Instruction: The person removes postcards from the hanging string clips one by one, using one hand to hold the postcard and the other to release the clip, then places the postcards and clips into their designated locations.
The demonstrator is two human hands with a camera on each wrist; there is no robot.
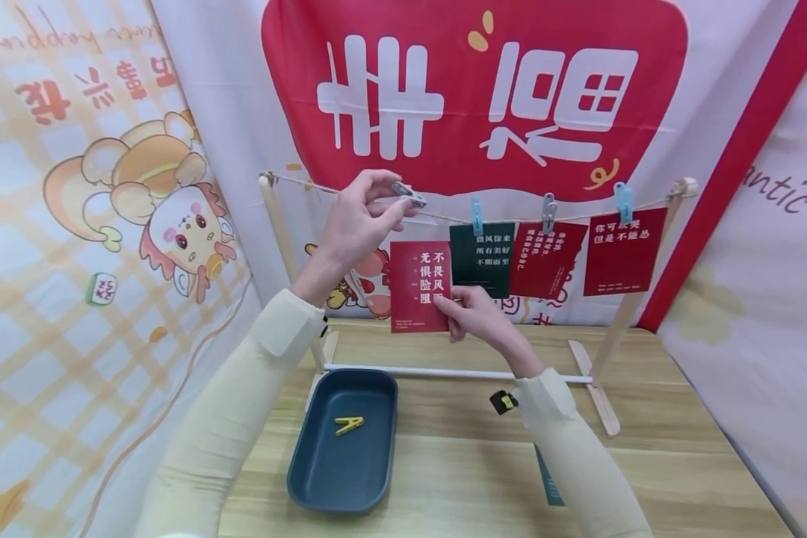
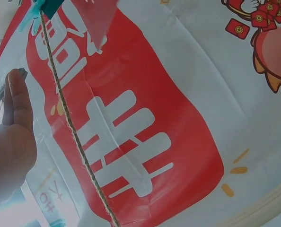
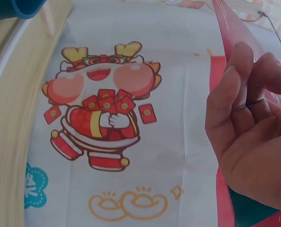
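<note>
My left hand (image 1: 366, 213) pinches a grey clothespin (image 1: 410, 195) between thumb and fingers, just above the twine line (image 1: 309, 184). Below it, my right hand (image 1: 477, 317) grips a red card (image 1: 406, 288) with white characters by its lower right edge. The card is upright, its top a little under the twine. In the left wrist view, only a bit of the clothespin (image 2: 23, 72) shows past the fingertips. The right wrist view has the curled fingers (image 3: 221, 94) against the red card (image 3: 230, 33).
On the twine hang a green card (image 1: 482, 261) and two red cards (image 1: 548, 261), held by blue and grey clothespins. A wooden stand (image 1: 619, 329) carries the line. A dark blue tray (image 1: 392, 433) holds a yellow clothespin (image 1: 348, 425). A teal card (image 1: 547, 474) lies partly beneath my right sleeve.
</note>
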